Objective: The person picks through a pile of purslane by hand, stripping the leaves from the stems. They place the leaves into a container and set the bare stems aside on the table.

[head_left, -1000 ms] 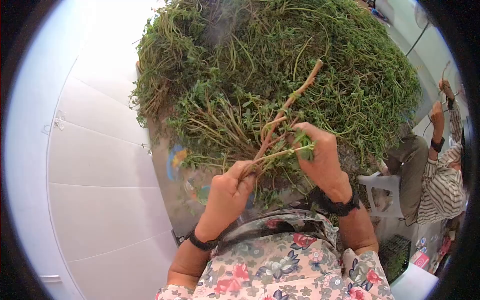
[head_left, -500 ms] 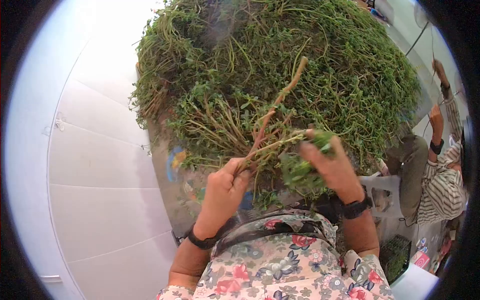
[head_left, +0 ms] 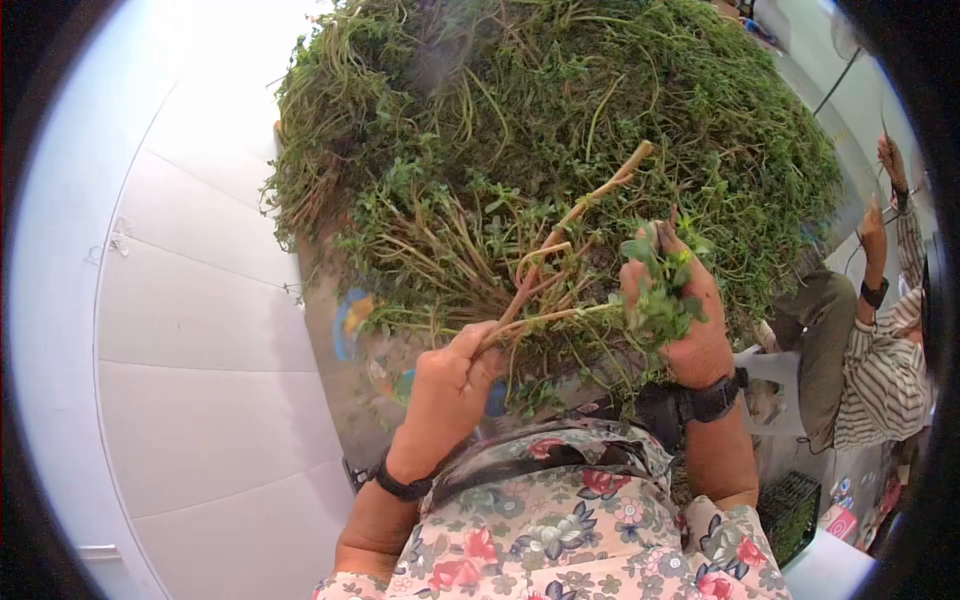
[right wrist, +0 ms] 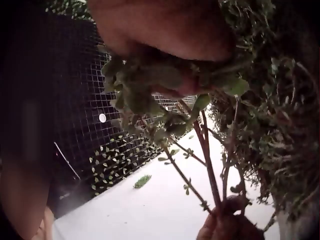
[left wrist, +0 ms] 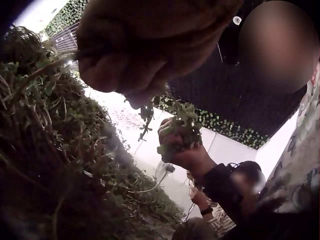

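In the head view my left hand (head_left: pixel 447 388) grips the lower end of a branched reddish stem (head_left: pixel 533 278), whose thick bare end points up and right over the greens. My right hand (head_left: pixel 697 318) is to its right, fingers curled round a bunch of leafy sprigs (head_left: pixel 664 295). The left wrist view shows the right hand (left wrist: pixel 186 150) with leaves (left wrist: pixel 185 120) sticking out of its grip. In the right wrist view several thin stems (right wrist: pixel 210 170) run down to the left hand (right wrist: pixel 229 225); leaves hide part of the right fingers.
A large heap of leafy green stems (head_left: pixel 700 110) covers most of the table (head_left: pixel 345 400). A person in a striped shirt (head_left: pixel 880 385) sits at the right, hands raised. A dark crate (head_left: pixel 792 515) stands low on the right, and a white wall (head_left: pixel 200 420) is at the left.
My right hand has moved right, away from my left hand, and now has a leafy bunch in its grip. The thick stem end dipped left, then swung back right. My left hand stays nearly in place.
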A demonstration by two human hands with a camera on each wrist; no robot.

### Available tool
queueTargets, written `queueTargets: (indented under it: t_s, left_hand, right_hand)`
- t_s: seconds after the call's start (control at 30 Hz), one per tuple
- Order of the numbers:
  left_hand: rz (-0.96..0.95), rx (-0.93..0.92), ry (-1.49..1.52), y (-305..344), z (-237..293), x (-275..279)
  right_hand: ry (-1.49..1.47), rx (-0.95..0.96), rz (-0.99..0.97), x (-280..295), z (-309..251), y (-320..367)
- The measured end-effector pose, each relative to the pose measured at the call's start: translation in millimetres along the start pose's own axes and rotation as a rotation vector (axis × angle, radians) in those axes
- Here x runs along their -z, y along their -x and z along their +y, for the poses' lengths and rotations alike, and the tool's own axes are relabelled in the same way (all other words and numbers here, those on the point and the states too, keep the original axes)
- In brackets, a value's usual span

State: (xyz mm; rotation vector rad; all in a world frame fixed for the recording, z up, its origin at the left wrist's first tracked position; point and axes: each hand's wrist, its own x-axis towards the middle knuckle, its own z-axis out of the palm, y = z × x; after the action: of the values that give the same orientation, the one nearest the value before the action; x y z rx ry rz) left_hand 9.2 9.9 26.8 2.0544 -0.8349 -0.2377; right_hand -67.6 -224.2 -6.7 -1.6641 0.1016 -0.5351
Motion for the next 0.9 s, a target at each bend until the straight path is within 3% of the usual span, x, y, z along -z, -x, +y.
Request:
queueTargets:
  t_s: [0.07, 0.13, 0.23, 0.27, 0.33, 0.4, 0.53, 0.63, 0.73, 0.8, 0.87, 0.9]
  left_hand:
    - [0.013, 0.016, 0.008, 0.4, -0.2, -0.9]
    - [0.013, 0.029, -0.017, -0.7, 1.3, -1.7]
    - [0.006, 0.036, -0.079, -3.3, 7.0, 0.2]
    - [0.011, 0.030, -0.077, -3.7, 7.9, 0.1]
    - [0.013, 0.017, -0.083, -4.2, 8.2, -2.2]
    - [0.012, 0.001, -0.101, -4.4, 6.3, -4.1]
    - [0.007, -0.004, -0.137, -1.9, 8.3, -8.2]
    - [-0.007, -0.022, -0.120, 1.0, 9.5, -10.5]
    - [-0.013, -0.044, -0.117, 3.8, 8.8, -11.1]
    - [-0.011, -0.026, -0.122, 5.5, 6.3, -9.0]
    - [-0.002, -0.004, -0.126, 6.9, 5.1, -7.6]
    - [0.000, 0.007, -0.128, 7.6, 4.7, -7.2]
  right_hand:
    - [0.019, 0.016, -0.073, 6.8, 2.7, 4.0]
    - [0.151, 0.308, -0.176, 5.4, 5.8, 2.9]
    - [0.280, 0.048, -0.372, 6.1, -2.3, 7.0]
    - [-0.095, -0.198, -0.331, -1.6, -8.6, 6.7]
    - [0.187, -0.097, -0.356, -2.0, 3.5, 11.0]
    - [-0.401, -0.470, -0.046, -19.3, 2.9, 16.0]
    - [-0.044, -0.191, -0.042, -30.3, -12.7, 8.1]
    - [0.225, -0.164, -0.116, -38.5, -14.3, 5.6]
    - [0.181, -0.047, -0.018, -39.7, 0.9, 4.9]
    - [-0.373, -0.164, 0.177, -37.1, 4.1, 4.2]
    - [-0.274, -0.241, 0.271, -25.4, 4.3, 3.1]
    - [-0.186, -0.178, 0.236, -25.3, -2.3, 0.3]
